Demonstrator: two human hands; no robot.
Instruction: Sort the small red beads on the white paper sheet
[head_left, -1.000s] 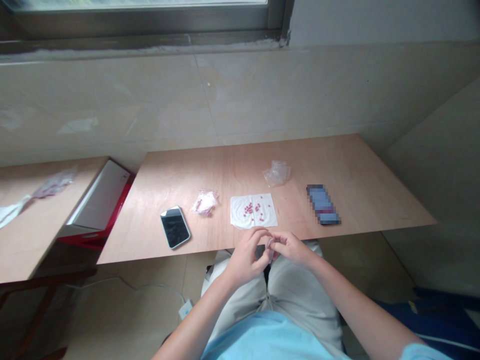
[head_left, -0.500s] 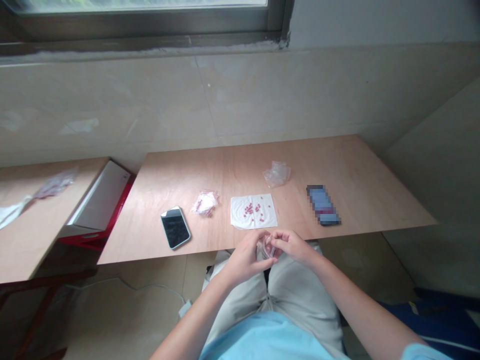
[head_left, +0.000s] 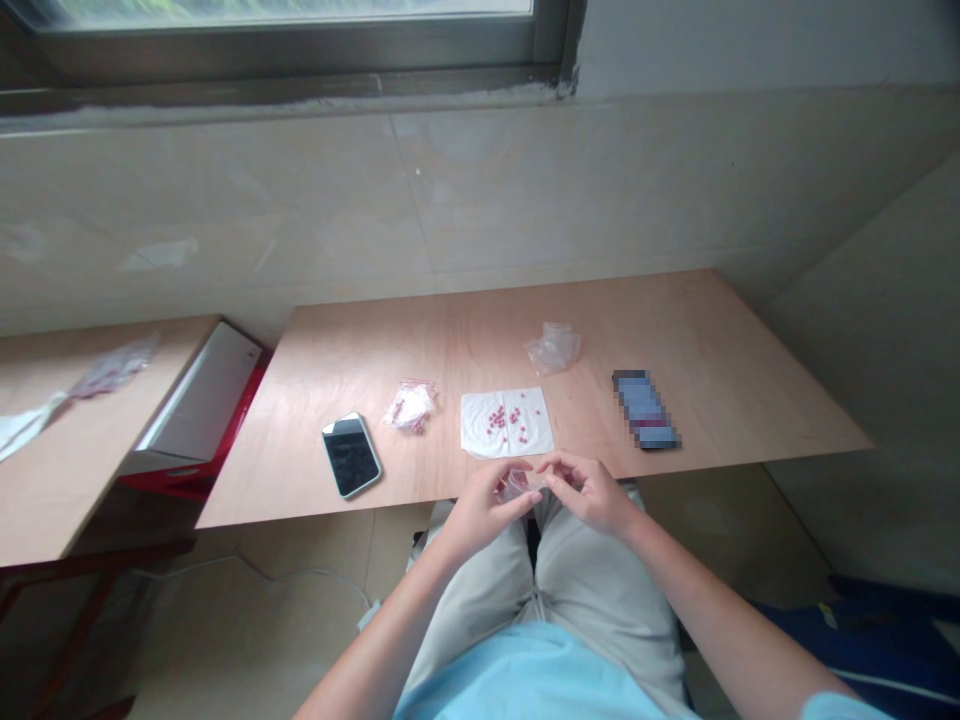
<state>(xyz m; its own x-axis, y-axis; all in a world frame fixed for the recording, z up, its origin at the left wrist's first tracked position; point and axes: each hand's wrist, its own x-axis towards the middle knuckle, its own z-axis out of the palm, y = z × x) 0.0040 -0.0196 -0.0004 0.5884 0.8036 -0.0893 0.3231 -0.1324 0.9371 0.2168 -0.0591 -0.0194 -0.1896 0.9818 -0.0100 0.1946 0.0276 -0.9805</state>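
Note:
A small clear plastic bag [head_left: 516,486] is held between my two hands at the table's front edge, above my lap. My left hand [head_left: 486,508] pinches its left side with thumb and fingers. At its right end, the fingers of my right hand [head_left: 589,490] are closed on the bag's edge. What the bag contains is too small to make out. Just beyond my hands lies a white cloth or tissue [head_left: 480,440] with several small red beads [head_left: 497,418] scattered over it.
A pile of filled clear bags [head_left: 412,407] and a phone [head_left: 352,456] lie left of the cloth. Clear bags [head_left: 555,347] rest behind it, and a pixelated phone [head_left: 646,410] is on the right. Another table [head_left: 67,490] stands at the far left.
The bag has turned and is stretched more sideways between my hands. My left hand has shifted slightly left, and the right hand's fingers have moved along the bag's edge.

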